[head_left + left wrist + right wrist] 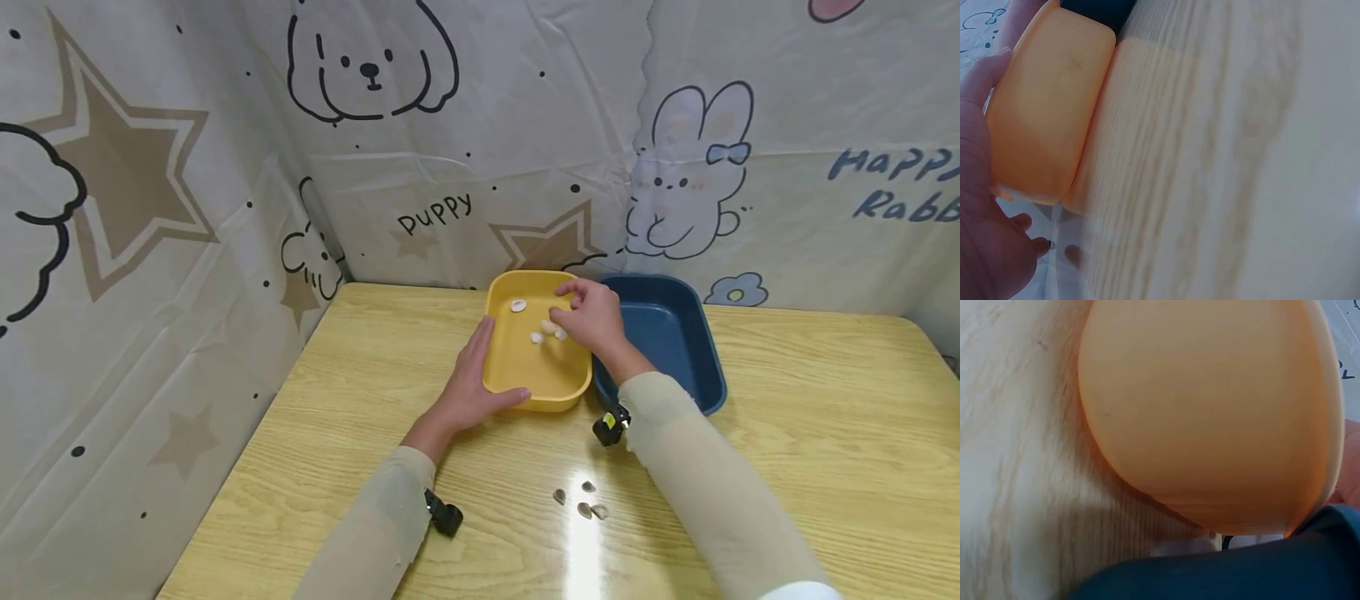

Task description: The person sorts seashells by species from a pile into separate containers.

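My left hand [468, 390] rests against the near left corner of a yellow tray [517, 367]. Its fingers lie straight along the left wall, and the thumb touches the near rim; the left wrist view also shows the thumb at the tray's edge. Over the tray's right side is my right hand [592, 315], thumb and forefinger apart, with no thing visible between them. Several small white shell-like pieces lie in the tray: one white piece [518, 306] toward the back left, and others such as this white piece [537, 337] below the right hand's fingertips.
A dark blue tray [660, 333] stands right beside the yellow one, partly under the right wrist. Nearer on the wooden table [360, 417], several small brown shell-like pieces [585, 510] lie in a loose group. A patterned cloth [420, 167] hangs behind the table.
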A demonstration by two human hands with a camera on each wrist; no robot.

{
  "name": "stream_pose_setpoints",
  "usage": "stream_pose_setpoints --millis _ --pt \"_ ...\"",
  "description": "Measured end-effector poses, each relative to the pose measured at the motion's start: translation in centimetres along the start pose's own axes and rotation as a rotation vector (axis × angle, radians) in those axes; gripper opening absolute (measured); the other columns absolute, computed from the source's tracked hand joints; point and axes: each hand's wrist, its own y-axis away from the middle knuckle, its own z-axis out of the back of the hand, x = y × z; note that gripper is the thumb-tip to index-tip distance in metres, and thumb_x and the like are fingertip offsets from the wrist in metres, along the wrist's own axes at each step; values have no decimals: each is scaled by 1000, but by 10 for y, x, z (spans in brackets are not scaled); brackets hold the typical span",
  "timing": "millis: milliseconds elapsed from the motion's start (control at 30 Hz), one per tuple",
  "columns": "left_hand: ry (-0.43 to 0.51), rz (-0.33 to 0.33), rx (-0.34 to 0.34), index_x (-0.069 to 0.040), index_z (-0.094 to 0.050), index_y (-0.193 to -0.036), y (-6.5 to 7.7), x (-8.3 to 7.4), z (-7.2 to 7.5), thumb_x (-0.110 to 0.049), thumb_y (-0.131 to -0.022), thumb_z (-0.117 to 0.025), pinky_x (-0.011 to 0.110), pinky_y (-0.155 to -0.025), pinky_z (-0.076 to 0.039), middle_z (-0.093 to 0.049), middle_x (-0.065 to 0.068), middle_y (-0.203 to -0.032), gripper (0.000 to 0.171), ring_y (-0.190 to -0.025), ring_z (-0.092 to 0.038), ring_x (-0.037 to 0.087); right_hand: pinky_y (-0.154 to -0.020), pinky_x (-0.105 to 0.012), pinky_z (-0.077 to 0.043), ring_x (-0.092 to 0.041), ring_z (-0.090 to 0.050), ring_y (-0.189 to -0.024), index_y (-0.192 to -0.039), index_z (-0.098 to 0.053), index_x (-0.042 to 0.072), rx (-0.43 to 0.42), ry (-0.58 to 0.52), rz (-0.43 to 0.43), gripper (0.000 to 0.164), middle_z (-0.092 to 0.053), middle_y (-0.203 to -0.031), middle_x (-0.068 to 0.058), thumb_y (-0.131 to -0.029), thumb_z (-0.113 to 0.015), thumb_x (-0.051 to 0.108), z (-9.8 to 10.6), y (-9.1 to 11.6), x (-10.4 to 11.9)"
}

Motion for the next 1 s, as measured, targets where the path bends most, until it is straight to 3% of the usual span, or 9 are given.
stream_pose_setpoints --millis 600,1000 --pt "-8 9 4 -23 -2 -162 0 -2 0 -49 -78 -83 46 -117 -14 2 -16 -164 120 -149 -4 16 -55 -29 -39 -22 -45 -62 -108 -70 4 -12 -32 -24 28 -42 -69 -4 -85 -78 17 6 3 2" --pt "-7 -4 -8 -23 -3 -162 -1 -2 0 -46 -78 -84 46 -117 -13 1 -15 -165 119 -150 -5 17 -48 -30 -33 -23 -39 -51 -102 -72 9 -28 -56 106 22 -37 -58 -2 -84 -80 19 31 38 10"
